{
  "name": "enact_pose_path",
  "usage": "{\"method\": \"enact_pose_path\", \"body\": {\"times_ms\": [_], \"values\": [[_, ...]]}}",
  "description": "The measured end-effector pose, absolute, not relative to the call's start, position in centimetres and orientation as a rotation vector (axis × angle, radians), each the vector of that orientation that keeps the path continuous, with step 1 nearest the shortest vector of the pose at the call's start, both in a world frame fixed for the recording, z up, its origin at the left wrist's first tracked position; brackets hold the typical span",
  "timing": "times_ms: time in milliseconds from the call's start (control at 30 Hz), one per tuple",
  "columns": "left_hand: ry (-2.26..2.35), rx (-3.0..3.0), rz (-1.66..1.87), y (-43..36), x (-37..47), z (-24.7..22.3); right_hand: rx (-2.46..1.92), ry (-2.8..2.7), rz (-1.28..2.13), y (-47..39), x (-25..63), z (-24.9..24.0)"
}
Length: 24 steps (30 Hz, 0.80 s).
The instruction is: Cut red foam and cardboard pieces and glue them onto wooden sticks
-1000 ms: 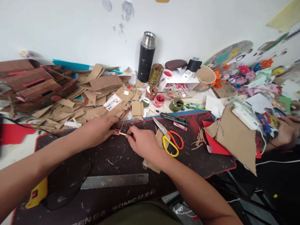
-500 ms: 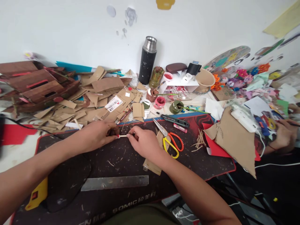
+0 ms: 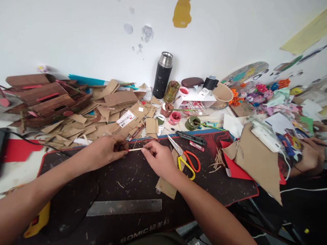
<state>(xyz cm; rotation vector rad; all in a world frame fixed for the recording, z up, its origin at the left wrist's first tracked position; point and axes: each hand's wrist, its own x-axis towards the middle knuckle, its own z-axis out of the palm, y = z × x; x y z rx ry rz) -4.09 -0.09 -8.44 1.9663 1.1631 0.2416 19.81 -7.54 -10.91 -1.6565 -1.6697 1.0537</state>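
Observation:
A thin pale stick (image 3: 135, 149) with a red end stretches between my two hands, just above the dark desk mat (image 3: 122, 183). At its red end, my left hand (image 3: 112, 149) is closed in a pinch; its curled fingertips are partly hidden. My right hand (image 3: 158, 157) pinches the pale end between thumb and fingers. Close beside the right hand lie scissors (image 3: 185, 156) with one orange and one yellow handle, partly over a cardboard strip (image 3: 167, 187). A clear ruler (image 3: 124, 207) rests on the mat below both hands.
Cardboard scraps (image 3: 120, 98) and a brown cardboard model (image 3: 51, 95) crowd the back left. Open paint jars (image 3: 174, 118), a black flask (image 3: 162, 75) and a utility knife (image 3: 191, 137) stand or lie ahead. At right are a cardboard sheet (image 3: 258, 160) and another person's hand (image 3: 310, 156).
My hands have moved slightly apart, and more of the stick, including its red part, shows between them. The whole view has shifted, so the desk sits lower in the picture.

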Motion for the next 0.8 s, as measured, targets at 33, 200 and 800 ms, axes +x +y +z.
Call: {"method": "enact_pose_path", "body": {"times_ms": [33,200,800], "values": [[1.159,1.981,0.249,-0.1,-4.1,-8.5,-1.646,-1.654,1.063,-7.5,19.8,-11.0],[1.193,1.976,0.362,0.0,-4.3,-8.5,-1.665,-1.660,1.068,-7.5,19.9,-10.9],[1.062,0.909,0.860,-2.6,-0.1,-7.5,-1.249,-1.250,1.530,-5.3,18.1,-10.9]]}}
